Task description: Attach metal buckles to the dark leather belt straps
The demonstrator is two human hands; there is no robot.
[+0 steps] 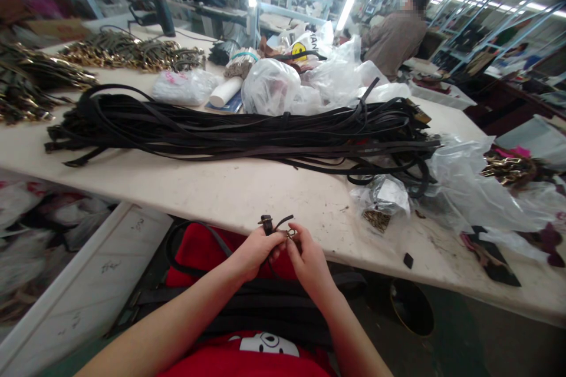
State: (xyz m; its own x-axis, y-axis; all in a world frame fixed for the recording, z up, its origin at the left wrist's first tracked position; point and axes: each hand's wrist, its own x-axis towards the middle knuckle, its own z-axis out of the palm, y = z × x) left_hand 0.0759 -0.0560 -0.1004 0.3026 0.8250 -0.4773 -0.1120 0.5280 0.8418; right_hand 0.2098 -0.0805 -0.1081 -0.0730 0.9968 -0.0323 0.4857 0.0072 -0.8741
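Close to the table's front edge, my left hand [260,248] is closed around a black strap [267,225] whose end stands up above the fingers with a metal piece on it. A thin dark strip sticks out beside it. My right hand [305,253] pinches a small gold-coloured metal ring or clasp [290,234] right against the left fingertips; its exact kind is too small to tell. Part of the strap loops down to the left over my lap. Beyond the hands, a long bundle of black straps [247,129] lies across the table.
A clear bag of small brass parts [377,219] lies on the table [212,188] at right, near plastic bags [469,182]. Bunches of straps with gold hardware [132,53] lie at the back left. A person [393,35] is farther back. A round bin [412,306] stands below the edge.
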